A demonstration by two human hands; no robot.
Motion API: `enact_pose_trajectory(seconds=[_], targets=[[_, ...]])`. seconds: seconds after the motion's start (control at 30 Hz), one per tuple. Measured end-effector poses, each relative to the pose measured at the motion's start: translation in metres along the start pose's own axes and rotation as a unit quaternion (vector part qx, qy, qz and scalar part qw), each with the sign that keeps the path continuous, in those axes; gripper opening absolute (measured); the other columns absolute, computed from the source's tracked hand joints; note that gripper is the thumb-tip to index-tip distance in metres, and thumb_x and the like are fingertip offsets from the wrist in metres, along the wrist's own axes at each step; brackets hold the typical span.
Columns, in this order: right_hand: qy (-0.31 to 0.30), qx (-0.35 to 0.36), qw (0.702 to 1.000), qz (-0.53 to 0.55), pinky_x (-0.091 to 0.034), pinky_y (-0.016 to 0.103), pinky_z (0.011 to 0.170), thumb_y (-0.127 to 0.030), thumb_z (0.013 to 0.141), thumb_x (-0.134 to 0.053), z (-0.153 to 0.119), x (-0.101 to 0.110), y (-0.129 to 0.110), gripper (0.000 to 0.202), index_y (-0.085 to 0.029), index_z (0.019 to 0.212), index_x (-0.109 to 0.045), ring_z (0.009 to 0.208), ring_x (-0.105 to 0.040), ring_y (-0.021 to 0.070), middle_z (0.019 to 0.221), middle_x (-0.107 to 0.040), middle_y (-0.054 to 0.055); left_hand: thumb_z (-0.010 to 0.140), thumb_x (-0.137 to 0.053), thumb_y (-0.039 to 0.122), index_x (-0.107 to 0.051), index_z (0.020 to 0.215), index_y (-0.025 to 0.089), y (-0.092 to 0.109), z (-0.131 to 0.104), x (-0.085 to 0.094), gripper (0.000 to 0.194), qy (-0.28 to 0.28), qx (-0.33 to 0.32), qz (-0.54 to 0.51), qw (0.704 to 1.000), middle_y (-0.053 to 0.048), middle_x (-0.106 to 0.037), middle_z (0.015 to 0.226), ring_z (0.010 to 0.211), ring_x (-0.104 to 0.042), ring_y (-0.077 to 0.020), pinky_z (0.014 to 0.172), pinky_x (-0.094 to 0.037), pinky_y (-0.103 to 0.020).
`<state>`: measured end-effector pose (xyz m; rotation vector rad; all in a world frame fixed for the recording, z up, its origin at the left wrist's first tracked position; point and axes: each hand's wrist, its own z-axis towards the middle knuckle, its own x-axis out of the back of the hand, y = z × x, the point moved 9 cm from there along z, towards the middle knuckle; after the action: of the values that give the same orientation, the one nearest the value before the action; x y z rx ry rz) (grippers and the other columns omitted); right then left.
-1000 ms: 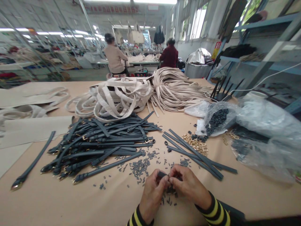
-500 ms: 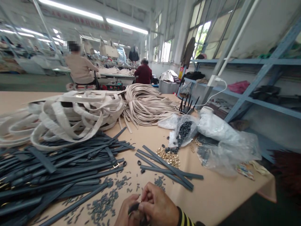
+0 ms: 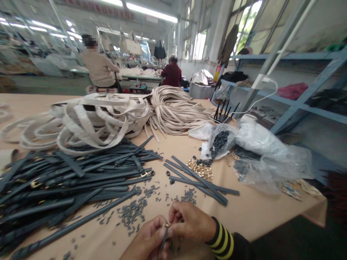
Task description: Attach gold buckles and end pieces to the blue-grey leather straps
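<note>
In my head view, the left hand (image 3: 148, 236) pinches a narrow dark-grey strap (image 3: 164, 238) above the tan tabletop (image 3: 260, 215). The right hand (image 3: 189, 223) meets its small gold-coloured metal fitting (image 3: 166, 225), more exposed than half a second ago; I can't tell whether those fingers grip it.

The narrow, flat, hand-held strap (image 3: 164, 236) is dark grey, the small metal fitting (image 3: 166, 225) gold, the looped fabric webbing (image 3: 86, 123) pale beige, the knitted cuff (image 3: 222, 241) yellow-and-black striped.
</note>
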<state>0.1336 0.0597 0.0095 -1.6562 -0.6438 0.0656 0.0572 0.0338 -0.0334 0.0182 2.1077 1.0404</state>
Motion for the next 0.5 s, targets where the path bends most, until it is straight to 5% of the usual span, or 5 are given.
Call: enact_pose_trajectory(seconds=[0.13, 0.3, 0.5], targets=[[-0.046, -0.031, 0.997, -0.055, -0.034, 0.016, 0.048, -0.034, 0.072, -0.058, -0.004, -0.001, 0.007, 0.02, -0.014, 0.078, -0.055, 0.054, -0.05, 0.0078, 0.063, -0.057, -0.001, 0.064, -0.069, 0.039, -0.046, 0.07, 0.014, 0.012, -0.002, -0.007, 0.035, 0.002, -0.028, 0.033, 0.999, -0.001, -0.054, 0.064, 0.052, -0.047, -0.0061, 0.048, -0.037, -0.017], [-0.069, -0.028, 0.987, -0.141, -0.03, 0.018, 0.049, -0.027, 0.077, -0.051, -0.01, 0.005, 0.006, 0.014, -0.015, 0.074, -0.056, 0.053, -0.046, 0.0077, 0.06, -0.056, -0.002, 0.071, -0.061, 0.042, -0.042, 0.069, 0.015, 0.021, 0.001, 0.018, 0.033, 0.115, -0.1, 0.138, 0.979, 0.001, -0.056, 0.059, 0.049, -0.048, -0.0068, 0.049, -0.036, -0.018], [-0.038, -0.022, 0.983, -0.18, -0.029, 0.019, 0.052, -0.028, 0.071, -0.056, -0.008, 0.012, 0.001, 0.013, -0.015, 0.074, -0.056, 0.057, -0.043, 0.008, 0.061, -0.051, -0.003, 0.077, -0.052, 0.036, -0.04, 0.072, 0.017, 0.034, -0.004, 0.023, 0.024, 0.22, -0.184, 0.26, 0.922, 0.003, -0.052, 0.059, 0.052, -0.051, -0.009, 0.054, -0.042, -0.023]])
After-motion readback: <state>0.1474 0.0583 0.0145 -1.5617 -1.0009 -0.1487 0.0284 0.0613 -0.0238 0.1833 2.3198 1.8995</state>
